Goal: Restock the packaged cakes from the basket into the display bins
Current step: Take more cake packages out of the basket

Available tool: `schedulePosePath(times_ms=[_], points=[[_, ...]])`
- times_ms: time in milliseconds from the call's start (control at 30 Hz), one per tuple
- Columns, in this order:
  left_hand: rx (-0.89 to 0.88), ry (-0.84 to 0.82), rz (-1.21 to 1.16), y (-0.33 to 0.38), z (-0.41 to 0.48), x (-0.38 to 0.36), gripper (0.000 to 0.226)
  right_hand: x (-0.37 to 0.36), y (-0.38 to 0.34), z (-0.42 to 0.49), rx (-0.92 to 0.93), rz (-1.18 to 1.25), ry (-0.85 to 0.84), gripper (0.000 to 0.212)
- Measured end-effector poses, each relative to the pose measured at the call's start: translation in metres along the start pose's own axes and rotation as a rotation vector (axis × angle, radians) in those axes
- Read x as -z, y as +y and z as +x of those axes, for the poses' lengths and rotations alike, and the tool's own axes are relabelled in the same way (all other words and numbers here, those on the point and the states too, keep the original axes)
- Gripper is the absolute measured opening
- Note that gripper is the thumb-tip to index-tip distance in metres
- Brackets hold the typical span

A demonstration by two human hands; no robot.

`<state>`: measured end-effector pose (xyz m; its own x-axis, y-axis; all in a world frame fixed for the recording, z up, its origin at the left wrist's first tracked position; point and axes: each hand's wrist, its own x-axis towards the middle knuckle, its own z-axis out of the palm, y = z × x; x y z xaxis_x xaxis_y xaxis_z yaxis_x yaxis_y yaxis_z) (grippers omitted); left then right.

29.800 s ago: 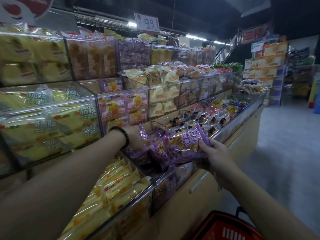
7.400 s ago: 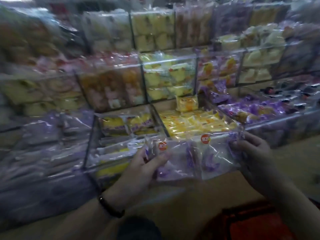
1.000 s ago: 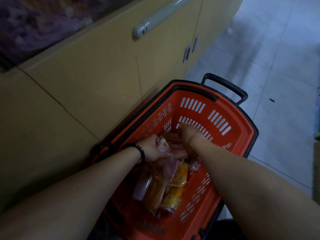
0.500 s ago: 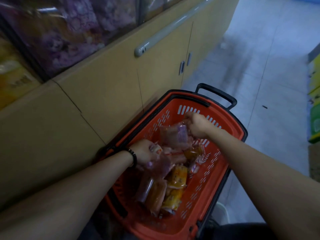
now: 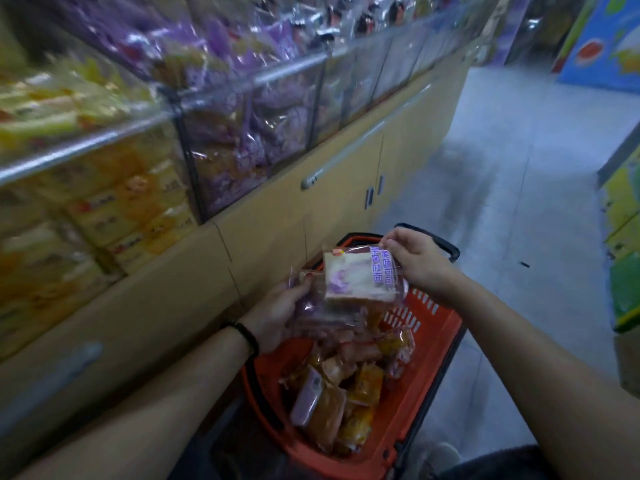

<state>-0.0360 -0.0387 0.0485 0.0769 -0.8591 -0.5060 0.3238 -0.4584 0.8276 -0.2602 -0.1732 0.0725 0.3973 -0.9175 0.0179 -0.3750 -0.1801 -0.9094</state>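
An orange basket (image 5: 420, 382) stands on the floor below me, holding several orange and purple packaged cakes (image 5: 337, 400). Above it, my right hand (image 5: 414, 261) pinches the top corner of a purple-printed cake packet (image 5: 360, 277). My left hand (image 5: 280, 315) grips a small stack of purple cake packets (image 5: 322, 318) just under it. Clear display bins run along the left: one with purple packets (image 5: 242, 140), one with yellow packets (image 5: 93, 188).
Tan cabinet doors (image 5: 277, 233) with a grey rail sit under the bins, right beside the basket. Grey floor (image 5: 512, 174) stretches ahead on the right. Colourful boxes (image 5: 623, 258) line the right edge.
Both hands have risen out of the basket with purple cake packets. The view has tilted up from the basket, so the display bins show again.
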Motion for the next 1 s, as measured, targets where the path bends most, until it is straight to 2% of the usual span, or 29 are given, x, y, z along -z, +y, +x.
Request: schedulePosePath(times_ms=[167,300,367,600,733,867,1000], points=[[-0.120,0.046,-0.095,0.030,-0.063,0.006,0.030,0.012,-0.042,-0.017,0.075,0.108,0.005,0.023],[-0.229,0.060,0.053,0.049,-0.123,0.005,0.017,0.008,-0.078,-0.024,0.134,0.163,-0.036,0.024],[-0.323,0.099,0.100,0.058,-0.152,0.004,0.025,0.000,-0.101,-0.028,0.183,0.201,-0.050,0.025],[-0.602,0.496,0.195,0.089,-0.240,0.015,0.038,-0.037,-0.198,-0.048,0.367,0.334,-0.085,0.024],[-0.614,0.539,0.198,0.100,-0.295,0.036,0.040,-0.051,-0.254,-0.057,0.454,0.421,-0.143,0.023],[-0.571,0.530,0.189,0.090,-0.359,0.053,0.041,-0.064,-0.314,-0.074,0.551,0.379,-0.274,0.022],[-0.663,0.666,0.209,0.088,-0.420,0.065,0.045,-0.089,-0.370,-0.092,0.620,0.319,-0.354,0.030]])
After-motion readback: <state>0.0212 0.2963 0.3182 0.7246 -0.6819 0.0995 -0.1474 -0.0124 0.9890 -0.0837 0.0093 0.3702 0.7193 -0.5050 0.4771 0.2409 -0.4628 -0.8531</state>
